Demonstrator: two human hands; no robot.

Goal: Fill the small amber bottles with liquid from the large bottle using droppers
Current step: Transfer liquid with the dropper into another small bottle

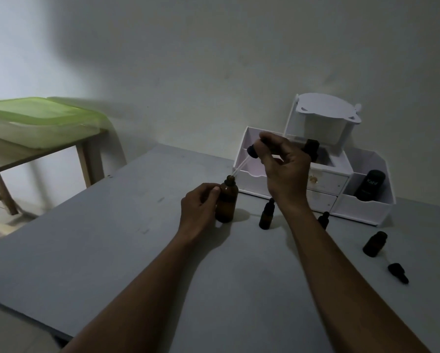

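A dim room with a pale wall; a flat grey tabletop (112, 250) carries a white plastic desk organiser (315, 179). Left of the organiser, the left hand (198, 212) grips the large brown glass bottle (226, 202). The right hand (282, 164) pinches a black-bulbed glass dropper (249, 154), tip at its mouth. A black bottle (369, 186) inside the organiser reads "Kahf".

The near half of the grey table (99, 250) and its left side lie open, wide room for a hand to pass. Along the far edge the white organiser (323, 179) blocks the right corner, and small amber bottles (266, 217) and a loose dropper cap (397, 272) dot the right side, with narrow gaps between
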